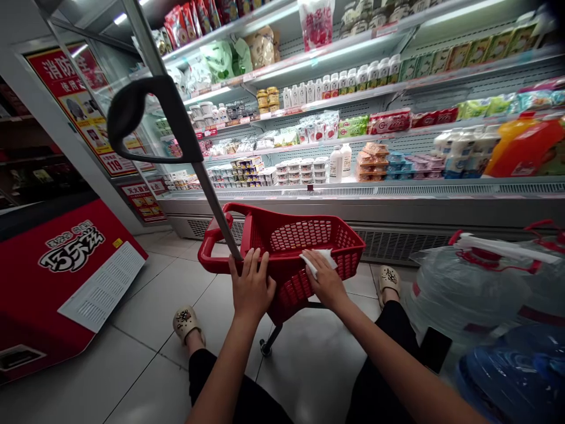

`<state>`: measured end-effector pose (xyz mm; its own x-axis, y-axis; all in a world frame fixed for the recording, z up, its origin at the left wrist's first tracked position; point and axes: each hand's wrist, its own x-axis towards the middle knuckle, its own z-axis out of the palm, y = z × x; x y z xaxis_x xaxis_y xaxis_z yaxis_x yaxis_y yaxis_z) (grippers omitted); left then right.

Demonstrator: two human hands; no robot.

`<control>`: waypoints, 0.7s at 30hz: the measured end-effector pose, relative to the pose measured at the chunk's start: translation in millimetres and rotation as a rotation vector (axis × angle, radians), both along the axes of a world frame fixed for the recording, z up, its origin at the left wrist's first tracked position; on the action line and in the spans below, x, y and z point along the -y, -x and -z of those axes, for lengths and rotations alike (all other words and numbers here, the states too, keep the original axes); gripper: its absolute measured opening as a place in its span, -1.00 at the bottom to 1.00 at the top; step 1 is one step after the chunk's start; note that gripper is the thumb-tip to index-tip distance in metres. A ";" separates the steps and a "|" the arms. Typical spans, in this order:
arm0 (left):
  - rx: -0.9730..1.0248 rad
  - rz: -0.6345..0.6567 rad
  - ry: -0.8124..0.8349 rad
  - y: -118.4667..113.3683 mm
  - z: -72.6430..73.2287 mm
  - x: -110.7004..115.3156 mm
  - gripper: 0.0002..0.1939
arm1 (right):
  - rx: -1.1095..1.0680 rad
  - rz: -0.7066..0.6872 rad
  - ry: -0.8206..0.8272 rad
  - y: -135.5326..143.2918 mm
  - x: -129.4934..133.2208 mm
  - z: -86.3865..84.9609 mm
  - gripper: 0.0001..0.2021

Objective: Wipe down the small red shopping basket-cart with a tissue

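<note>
A red plastic shopping basket (295, 227) on wheels stands between my legs, with a grey metal pole (216, 206) and a black handle (188, 132) rising at its left end. My left hand (251, 282) lies with fingers spread on the basket's near rim, beside the foot of the pole, holding nothing. Over the near rim farther right, my right hand (324, 277) presses a white cloth or tissue (327, 257) against the red plastic. The cloth sticks out past the fingers on both sides. No goods show inside the basket.
A refrigerated shelf unit (353, 206) full of dairy goods and drinks runs behind the basket. Large water bottles (468, 288) stand at the right, near a dark phone (435, 349). A red freezer (66, 282) is at the left. My feet flank the basket on the tiled floor.
</note>
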<state>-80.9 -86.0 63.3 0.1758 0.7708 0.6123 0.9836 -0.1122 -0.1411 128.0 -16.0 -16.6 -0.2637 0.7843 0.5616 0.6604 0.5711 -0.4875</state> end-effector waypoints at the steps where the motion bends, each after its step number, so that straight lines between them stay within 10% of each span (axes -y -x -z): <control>1: 0.002 0.003 0.000 -1.5 0.1 -0.4 -0.43 | -0.003 -0.043 -0.016 13.2 3.9 -5.0 -0.49; 6: 0.038 0.002 -0.017 -1.1 -0.9 -1.6 -0.33 | -0.049 -0.288 -0.105 68.3 20.5 -29.8 -0.43; 21: 0.030 0.007 -0.093 -6.9 -6.1 4.5 -0.42 | -0.117 -0.422 -0.104 85.6 23.0 -57.8 -0.36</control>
<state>-74.0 -90.5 69.4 0.1610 0.7094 0.6862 0.9869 -0.1067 -0.1212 42.4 -39.1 41.2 -0.4784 0.5595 0.6768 0.3027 0.8286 -0.4710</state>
